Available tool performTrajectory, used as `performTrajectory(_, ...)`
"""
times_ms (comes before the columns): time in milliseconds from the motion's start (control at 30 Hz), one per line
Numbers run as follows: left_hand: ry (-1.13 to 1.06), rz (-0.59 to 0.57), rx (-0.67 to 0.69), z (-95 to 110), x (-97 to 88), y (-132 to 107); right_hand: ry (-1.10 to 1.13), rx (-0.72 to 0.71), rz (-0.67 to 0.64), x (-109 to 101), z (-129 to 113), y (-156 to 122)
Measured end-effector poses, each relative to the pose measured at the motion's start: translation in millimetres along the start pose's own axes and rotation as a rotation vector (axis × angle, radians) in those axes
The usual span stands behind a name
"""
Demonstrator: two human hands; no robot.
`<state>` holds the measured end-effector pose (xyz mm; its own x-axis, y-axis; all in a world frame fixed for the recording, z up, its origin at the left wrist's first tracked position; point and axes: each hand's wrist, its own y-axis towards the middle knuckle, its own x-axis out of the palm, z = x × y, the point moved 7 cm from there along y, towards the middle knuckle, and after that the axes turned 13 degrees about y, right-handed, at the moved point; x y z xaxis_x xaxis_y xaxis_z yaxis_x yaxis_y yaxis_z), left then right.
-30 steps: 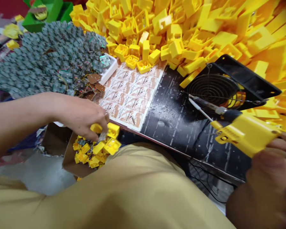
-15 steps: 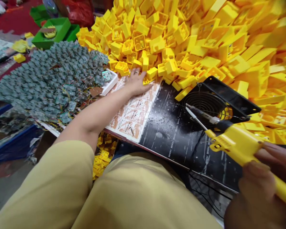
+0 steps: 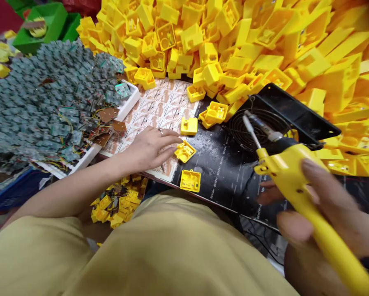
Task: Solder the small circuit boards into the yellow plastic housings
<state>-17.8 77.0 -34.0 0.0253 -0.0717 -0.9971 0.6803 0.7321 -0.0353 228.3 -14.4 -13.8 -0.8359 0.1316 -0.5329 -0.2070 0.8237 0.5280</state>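
Note:
My left hand [image 3: 149, 146] lies flat on the printed sheet [image 3: 160, 107], fingers spread, fingertips touching a small yellow plastic housing [image 3: 185, 151]. Two more yellow housings [image 3: 189, 126] [image 3: 190, 180] lie close by on the black board [image 3: 227, 168]. My right hand [image 3: 335, 209] grips a yellow soldering gun [image 3: 298, 185], its metal tip [image 3: 249, 125] pointing up-left over the black fan [image 3: 283, 119]. A huge heap of yellow housings [image 3: 249, 45] fills the back.
A pile of small green circuit boards [image 3: 45, 94] covers the left, partly on a white tray [image 3: 127, 105]. Green bins [image 3: 45, 24] stand at the far left back. A cardboard box of yellow parts [image 3: 119, 203] sits below the board by my knee.
My left hand pulled back from the yellow heap toward me, and several housings now lie loose on the board. The soldering gun rose and tilted up over the fan.

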Motion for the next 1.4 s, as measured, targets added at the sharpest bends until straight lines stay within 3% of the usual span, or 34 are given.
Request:
performTrajectory(67,-0.024,0.010,0.095,-1.3,3.2,1.8,0.027,-0.099,-0.124,16.5,-9.2,12.1)
performTrajectory(200,0.075,-0.021,0.323,20.2,13.8,9.0,0.147,-0.067,-0.297,58.1,-3.7,22.1)
performTrajectory(267,0.199,-0.079,0.283,24.1,17.9,11.7,0.159,-0.094,-0.330,77.1,-1.1,20.0)
performTrajectory(400,0.358,-0.175,0.046,12.0,13.8,4.4,0.106,-0.172,-0.381,104.2,-2.5,12.3)
performTrajectory(467,0.322,-0.203,0.034,8.9,11.8,-3.7,0.057,-0.194,-0.333,102.9,-3.8,11.0)
performTrajectory(600,0.178,-0.275,0.139,10.0,16.3,-16.6,-0.193,-0.178,-0.179,75.9,-1.3,11.3)
performTrajectory(700,0.096,-0.306,0.173,17.2,22.1,-17.5,-0.342,-0.246,-0.236,64.1,-2.8,9.0)
performTrajectory(900,0.057,-0.199,0.145,43.3,20.8,10.0,-0.082,-0.220,-0.364,67.7,14.4,10.5)
performTrajectory(1033,0.122,0.022,-0.091,7.5,12.7,41.1,-0.069,-0.200,-0.329,68.9,20.7,9.4)
performTrajectory(1100,0.082,0.037,-0.151,-14.6,15.3,51.7,-0.049,-0.177,-0.319,68.5,20.7,7.0)
performTrajectory(1200,-0.036,-0.002,-0.150,-31.5,10.4,57.2,-0.042,-0.183,-0.309,68.8,18.5,4.0)
performTrajectory(1267,-0.079,-0.067,-0.102,-28.9,0.6,55.1,-0.043,-0.193,-0.300,69.4,17.8,3.6)
performTrajectory(1400,0.023,-0.389,-0.026,-13.6,3.1,41.5,-0.042,-0.200,-0.295,72.7,17.7,3.9)
